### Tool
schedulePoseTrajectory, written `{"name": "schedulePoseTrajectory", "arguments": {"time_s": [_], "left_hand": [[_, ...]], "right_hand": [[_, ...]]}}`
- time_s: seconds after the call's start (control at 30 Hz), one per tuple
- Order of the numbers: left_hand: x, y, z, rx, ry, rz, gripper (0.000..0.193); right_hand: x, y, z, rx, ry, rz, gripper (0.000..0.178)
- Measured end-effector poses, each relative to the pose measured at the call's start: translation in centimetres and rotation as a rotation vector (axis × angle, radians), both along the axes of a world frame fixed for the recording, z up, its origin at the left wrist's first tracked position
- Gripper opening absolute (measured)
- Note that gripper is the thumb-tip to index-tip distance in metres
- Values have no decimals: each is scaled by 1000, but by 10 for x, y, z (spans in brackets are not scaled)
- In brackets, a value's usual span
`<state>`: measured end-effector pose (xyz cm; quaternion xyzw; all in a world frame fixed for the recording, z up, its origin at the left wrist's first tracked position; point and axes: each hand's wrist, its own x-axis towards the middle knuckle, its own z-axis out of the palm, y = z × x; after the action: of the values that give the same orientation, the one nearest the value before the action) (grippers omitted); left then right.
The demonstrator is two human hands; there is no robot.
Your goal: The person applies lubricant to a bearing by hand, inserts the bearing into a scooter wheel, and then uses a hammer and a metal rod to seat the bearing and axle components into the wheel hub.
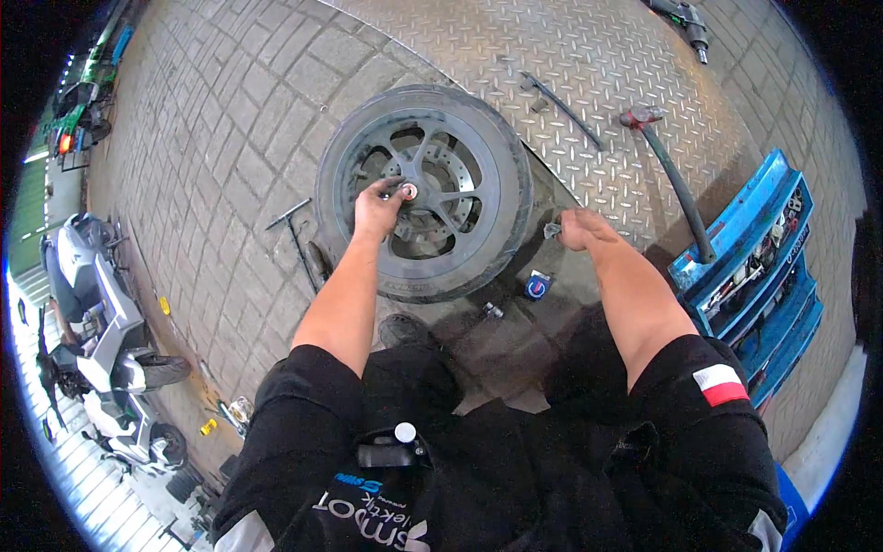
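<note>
A motorcycle wheel (504,216) with a black tyre, grey spokes and a brake disc lies flat on the paving in front of me. Over its hub, my left hand (375,210) has thumb and fingers closed around a small metal ring (409,191); whether the ring sits in the hub or just above it, I cannot tell. My right hand (583,230) is beside the tyre's right edge, fingers bent and closed. At its fingertips shows a small greyish piece (552,230), too small to name. Below the tyre are a small blue box (537,286) and a small metal fitting (494,311).
A hammer (670,175) and a dark bar (568,115) lie on the metal tread plate (478,37). A blue toolbox (736,244) stands open at right. Left of the wheel is a T-handle tool (292,235). An impact wrench (692,28) lies far right; motorcycles (101,304) stand left.
</note>
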<state>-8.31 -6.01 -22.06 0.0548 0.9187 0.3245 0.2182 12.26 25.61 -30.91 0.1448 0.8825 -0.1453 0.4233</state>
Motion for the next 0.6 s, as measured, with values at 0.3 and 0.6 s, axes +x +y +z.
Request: {"name": "schedulePoseTrajectory", "arguments": {"time_s": [0.3,0.6], "left_hand": [[7,-17,-24,-69,257,-162,41],[21,-13,-24,-201,279,-197,45]], "right_hand": [[-15,-7,27,-13,-9,-20,37],[-27,12,57,-92,-71,8,57]]}}
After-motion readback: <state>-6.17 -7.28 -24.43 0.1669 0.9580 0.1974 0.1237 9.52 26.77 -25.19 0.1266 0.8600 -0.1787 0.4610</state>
